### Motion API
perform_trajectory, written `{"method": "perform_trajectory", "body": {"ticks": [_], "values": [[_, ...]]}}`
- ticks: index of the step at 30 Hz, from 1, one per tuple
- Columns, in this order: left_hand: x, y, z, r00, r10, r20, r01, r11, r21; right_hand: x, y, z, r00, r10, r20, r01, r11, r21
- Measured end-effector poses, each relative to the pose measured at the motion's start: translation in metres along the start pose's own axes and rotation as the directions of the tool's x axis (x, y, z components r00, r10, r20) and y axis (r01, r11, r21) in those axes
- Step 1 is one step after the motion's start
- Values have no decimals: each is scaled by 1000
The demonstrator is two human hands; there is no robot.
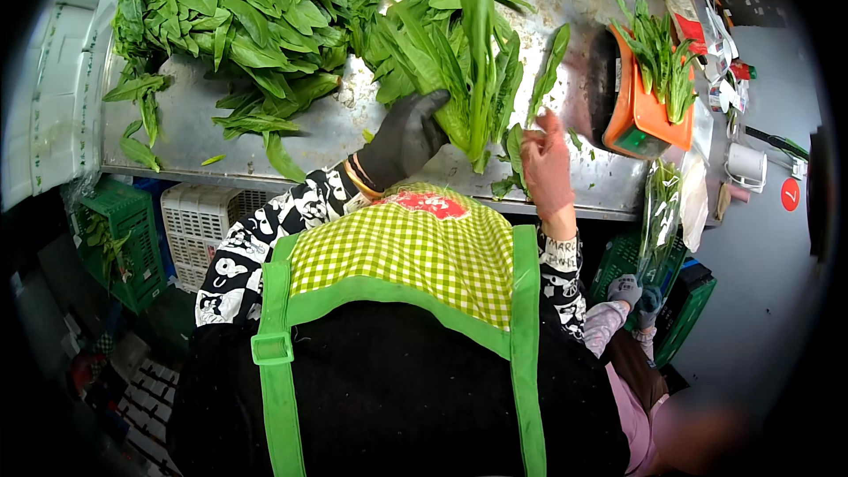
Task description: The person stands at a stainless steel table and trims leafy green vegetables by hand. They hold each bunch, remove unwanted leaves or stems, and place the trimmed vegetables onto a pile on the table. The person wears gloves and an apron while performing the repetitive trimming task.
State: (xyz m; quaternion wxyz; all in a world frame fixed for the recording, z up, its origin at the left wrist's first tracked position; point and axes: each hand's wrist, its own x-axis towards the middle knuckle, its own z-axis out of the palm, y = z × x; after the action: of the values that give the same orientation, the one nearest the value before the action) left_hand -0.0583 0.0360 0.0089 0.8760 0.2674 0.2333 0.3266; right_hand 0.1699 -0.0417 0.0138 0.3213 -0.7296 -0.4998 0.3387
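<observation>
My left hand, in a dark glove, grips the base of a leafy green head with long upright leaves above the metal table. My right hand is at the table's front edge, right of that head, fingers bent upward beside loose leaves. Whether it pinches a leaf cannot be told. One long single leaf lies just beyond its fingertips. A large pile of leafy greens covers the table's back left.
Right on the table is an orange scale bearing several small leafy stalks. A co-worker's gloved hands hold a clear bag of greens beside green crates. White and green plastic crates stand below the table, left.
</observation>
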Motion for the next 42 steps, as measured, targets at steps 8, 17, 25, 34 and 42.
{"method": "perform_trajectory", "body": {"ticks": [8, 17, 25, 34, 42], "values": [[17, -6, -19, 971, 191, 144, -152, 958, -242, -18, -64, 20, 860, 50, 508, -398, 689, 606], [0, -10, 1, 975, 50, 215, 30, 936, -351, -14, -43, 45, 921, -342, -188, 356, 933, 48], [16, -15, -14, 984, 18, 177, 92, 799, -594, -20, -62, 40, 878, -462, -125, 457, 887, -67], [16, -16, -24, 954, 47, 297, 201, 633, -748, -22, -70, 32, 1000, 18, -20, -4, 833, 553], [18, -34, -34, 984, 73, 165, 32, 829, -558, -16, -70, 33, 995, 83, 59, -99, 909, 406]]}}
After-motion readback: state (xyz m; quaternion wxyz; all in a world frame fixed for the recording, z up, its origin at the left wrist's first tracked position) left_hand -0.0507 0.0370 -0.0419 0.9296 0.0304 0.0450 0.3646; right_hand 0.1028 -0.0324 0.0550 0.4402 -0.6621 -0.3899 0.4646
